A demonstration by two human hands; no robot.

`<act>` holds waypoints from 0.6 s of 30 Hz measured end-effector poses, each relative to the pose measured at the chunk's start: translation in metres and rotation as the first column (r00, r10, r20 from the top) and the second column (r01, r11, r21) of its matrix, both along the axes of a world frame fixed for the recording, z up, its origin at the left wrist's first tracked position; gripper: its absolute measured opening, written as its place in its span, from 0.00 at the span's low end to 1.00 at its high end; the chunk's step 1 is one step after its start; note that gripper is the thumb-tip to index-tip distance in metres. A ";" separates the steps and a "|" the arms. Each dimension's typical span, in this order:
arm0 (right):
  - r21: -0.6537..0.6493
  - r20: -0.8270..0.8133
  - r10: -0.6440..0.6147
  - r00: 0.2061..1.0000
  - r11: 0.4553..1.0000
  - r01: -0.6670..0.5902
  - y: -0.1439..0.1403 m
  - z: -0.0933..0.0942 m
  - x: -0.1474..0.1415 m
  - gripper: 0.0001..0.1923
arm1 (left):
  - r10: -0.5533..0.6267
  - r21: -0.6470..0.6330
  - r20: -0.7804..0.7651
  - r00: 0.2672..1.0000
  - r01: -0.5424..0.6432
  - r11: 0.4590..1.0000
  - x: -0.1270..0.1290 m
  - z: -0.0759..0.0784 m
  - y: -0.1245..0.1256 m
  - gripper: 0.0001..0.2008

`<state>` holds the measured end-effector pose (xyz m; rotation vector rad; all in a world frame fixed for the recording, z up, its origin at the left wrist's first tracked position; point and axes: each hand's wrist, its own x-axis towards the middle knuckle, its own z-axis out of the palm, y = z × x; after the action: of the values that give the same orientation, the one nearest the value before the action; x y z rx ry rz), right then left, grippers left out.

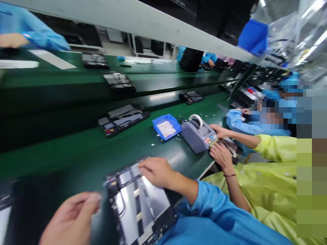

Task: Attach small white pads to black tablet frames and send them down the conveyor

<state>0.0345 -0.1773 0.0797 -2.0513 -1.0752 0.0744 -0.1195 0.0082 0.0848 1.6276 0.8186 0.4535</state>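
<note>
An opened tablet-like device (138,200) with silver panels and dark edges lies on the green belt (76,156) in front of me. My right hand (155,172), in a blue sleeve, rests on its far upper corner, fingers curled over the edge. My left hand (70,219) hovers blurred at the device's near left side, thumb and fingers pinched close together; whether something small sits between them cannot be made out.
A blue tray (166,126) of white pieces and a grey tape dispenser (198,134) stand to the right. A neighbour in a yellow sleeve (270,149) works beside the dispenser. More open devices (122,119) ride the belt farther off; other workers sit beyond.
</note>
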 end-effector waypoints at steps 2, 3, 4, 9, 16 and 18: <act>-0.022 0.113 -0.006 0.994 1.000 0.009 -0.007 0.001 0.009 0.10 | 0.003 0.065 -0.022 1.000 -0.002 0.998 -0.004 0.009 -0.001 0.14; -0.018 0.159 0.004 0.987 1.000 -0.002 -0.009 -0.001 0.012 0.11 | -0.068 0.087 -0.054 0.996 0.072 0.994 -0.005 0.012 -0.001 0.15; -0.026 0.205 0.044 0.978 0.999 -0.039 -0.009 -0.004 0.016 0.11 | -0.130 0.105 -0.077 0.988 0.138 0.985 -0.006 0.014 0.001 0.15; -0.152 0.378 0.255 0.890 0.965 -0.213 0.002 -0.019 0.019 0.14 | -0.256 0.252 -0.150 0.955 0.287 0.924 -0.007 0.009 0.009 0.12; -0.344 0.493 0.416 0.764 0.900 -0.269 0.025 -0.011 0.023 0.19 | -0.399 0.615 -0.243 0.884 0.459 0.641 -0.001 0.003 -0.002 0.07; -0.382 0.508 0.456 0.730 0.880 -0.283 0.029 -0.010 0.026 0.19 | -0.380 0.673 -0.330 0.864 0.498 0.547 0.001 0.000 -0.004 0.07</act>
<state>0.0607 -0.1488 0.0696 -2.1234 -1.9688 -0.2394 -0.1182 0.0041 0.0843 2.5881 0.2642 0.3101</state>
